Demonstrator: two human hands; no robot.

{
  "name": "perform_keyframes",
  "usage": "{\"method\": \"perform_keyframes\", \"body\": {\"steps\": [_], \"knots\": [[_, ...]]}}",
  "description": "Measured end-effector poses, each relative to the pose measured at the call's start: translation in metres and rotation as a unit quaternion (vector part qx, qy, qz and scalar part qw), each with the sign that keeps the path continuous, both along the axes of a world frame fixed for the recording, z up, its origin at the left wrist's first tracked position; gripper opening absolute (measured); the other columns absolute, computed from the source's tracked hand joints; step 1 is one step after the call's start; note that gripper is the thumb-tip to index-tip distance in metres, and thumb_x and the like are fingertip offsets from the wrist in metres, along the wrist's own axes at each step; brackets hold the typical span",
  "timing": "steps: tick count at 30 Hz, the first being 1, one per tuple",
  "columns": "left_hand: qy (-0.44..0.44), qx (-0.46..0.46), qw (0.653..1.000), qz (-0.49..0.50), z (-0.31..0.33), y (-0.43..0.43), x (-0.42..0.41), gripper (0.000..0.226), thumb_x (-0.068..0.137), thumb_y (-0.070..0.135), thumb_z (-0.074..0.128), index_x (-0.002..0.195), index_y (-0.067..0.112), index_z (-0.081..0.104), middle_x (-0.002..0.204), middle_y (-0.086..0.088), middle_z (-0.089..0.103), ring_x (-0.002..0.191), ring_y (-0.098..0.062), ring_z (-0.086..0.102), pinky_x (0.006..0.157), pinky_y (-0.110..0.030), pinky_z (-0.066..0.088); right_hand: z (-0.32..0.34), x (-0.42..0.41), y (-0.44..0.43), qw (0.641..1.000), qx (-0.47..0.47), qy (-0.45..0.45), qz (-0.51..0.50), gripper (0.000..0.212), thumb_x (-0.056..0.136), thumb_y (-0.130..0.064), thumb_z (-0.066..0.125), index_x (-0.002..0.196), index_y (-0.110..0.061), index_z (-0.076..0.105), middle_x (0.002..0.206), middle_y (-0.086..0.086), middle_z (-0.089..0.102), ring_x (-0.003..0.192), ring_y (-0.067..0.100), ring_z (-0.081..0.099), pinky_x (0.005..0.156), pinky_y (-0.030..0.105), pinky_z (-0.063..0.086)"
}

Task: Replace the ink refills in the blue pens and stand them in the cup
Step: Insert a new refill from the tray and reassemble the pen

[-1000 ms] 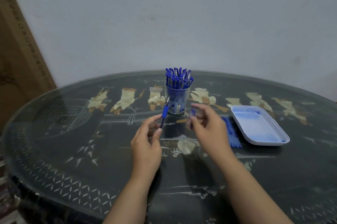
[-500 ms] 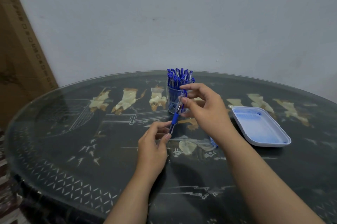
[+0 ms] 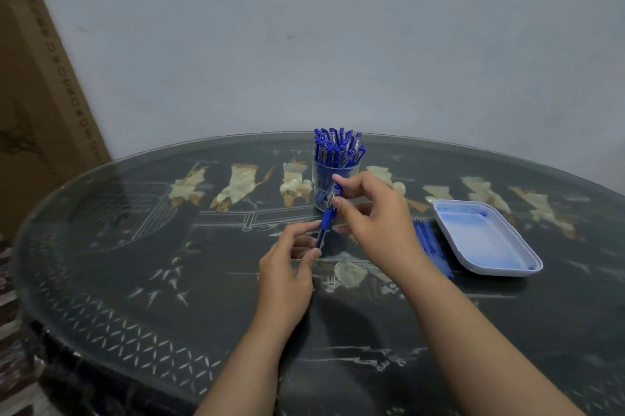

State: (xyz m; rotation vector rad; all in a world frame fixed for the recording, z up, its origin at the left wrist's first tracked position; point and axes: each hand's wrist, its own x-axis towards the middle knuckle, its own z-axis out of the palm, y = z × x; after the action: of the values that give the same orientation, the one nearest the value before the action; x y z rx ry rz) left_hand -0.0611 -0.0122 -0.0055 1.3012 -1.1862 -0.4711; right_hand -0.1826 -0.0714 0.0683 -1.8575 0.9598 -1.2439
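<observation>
The table (image 3: 135,246) is a dark oval with a smooth glass top, pale shell-like figure inlays across its middle and a lattice pattern along the near rim. Near its far edge stands a clear, round cup (image 3: 319,194), packed with capped blue pens (image 3: 338,150) standing upright. To the right lies a shallow rectangular white tray (image 3: 487,239) with rounded corners and blue stains on its floor. Just beside the tray's left edge is a bundle of thin blue refills (image 3: 431,246), lying flat on the glass. A brown cardboard box (image 3: 40,104) leans at the left against the plain grey wall (image 3: 338,43).

1 blue pen (image 3: 326,221), with a clear barrel and a blue grip section, is held above the table just in front of the cup, tilted so its upper end leans toward the cup. The left hand (image 3: 287,273) pinches its lower end between thumb and index finger; the other fingers curl loosely below. The right hand (image 3: 372,219) pinches the pen's upper part between thumb and index finger, with the remaining 3 fingers bent behind. The 2 hands sit close together, 1 at each end of the pen.
</observation>
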Motion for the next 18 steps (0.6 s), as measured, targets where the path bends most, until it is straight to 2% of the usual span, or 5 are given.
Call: {"method": "perform_keyframes", "body": {"steps": [3,7,15,18], "knots": [[-0.002,0.003,1.000,0.000,0.000,0.000,0.000,0.050,0.085,-0.006,0.065,0.105,0.039,0.062,0.088,0.002,0.066,0.080,-0.007,0.063,0.074,-0.010,0.047,-0.002,0.002,0.000,1.000,-0.004,0.001,-0.009,0.020,0.091,-0.009,0.066,0.089,-0.029,0.062,0.093,-0.032,0.064,0.074,0.027,0.068,0.066,0.047,0.059],[0.002,-0.001,1.000,0.006,0.000,0.001,0.000,0.050,0.085,-0.008,0.064,0.104,0.038,0.061,0.087,0.002,0.065,0.080,-0.007,0.063,0.076,-0.010,0.047,-0.002,0.006,0.005,1.000,-0.024,0.006,-0.018,0.030,0.090,-0.010,0.066,0.084,-0.038,0.057,0.093,-0.029,0.065,0.076,0.019,0.068,0.066,0.044,0.059],[0.013,0.001,1.000,0.006,0.000,0.001,0.002,0.045,0.085,-0.007,0.065,0.105,0.033,0.063,0.087,0.001,0.066,0.081,-0.005,0.063,0.076,-0.011,0.048,-0.006,0.012,0.005,0.999,-0.051,0.011,-0.011,0.023,0.091,-0.008,0.064,0.086,-0.029,0.054,0.100,-0.041,0.058,0.084,0.010,0.066,0.065,0.041,0.060],[0.009,0.000,1.000,0.005,0.000,0.001,0.001,0.043,0.085,-0.007,0.065,0.106,0.030,0.063,0.087,0.001,0.066,0.082,-0.006,0.063,0.077,-0.012,0.048,-0.008,0.011,0.005,0.998,-0.057,0.013,-0.006,0.024,0.091,-0.007,0.063,0.087,-0.030,0.054,0.098,-0.037,0.059,0.089,0.008,0.066,0.069,0.041,0.060]]}}
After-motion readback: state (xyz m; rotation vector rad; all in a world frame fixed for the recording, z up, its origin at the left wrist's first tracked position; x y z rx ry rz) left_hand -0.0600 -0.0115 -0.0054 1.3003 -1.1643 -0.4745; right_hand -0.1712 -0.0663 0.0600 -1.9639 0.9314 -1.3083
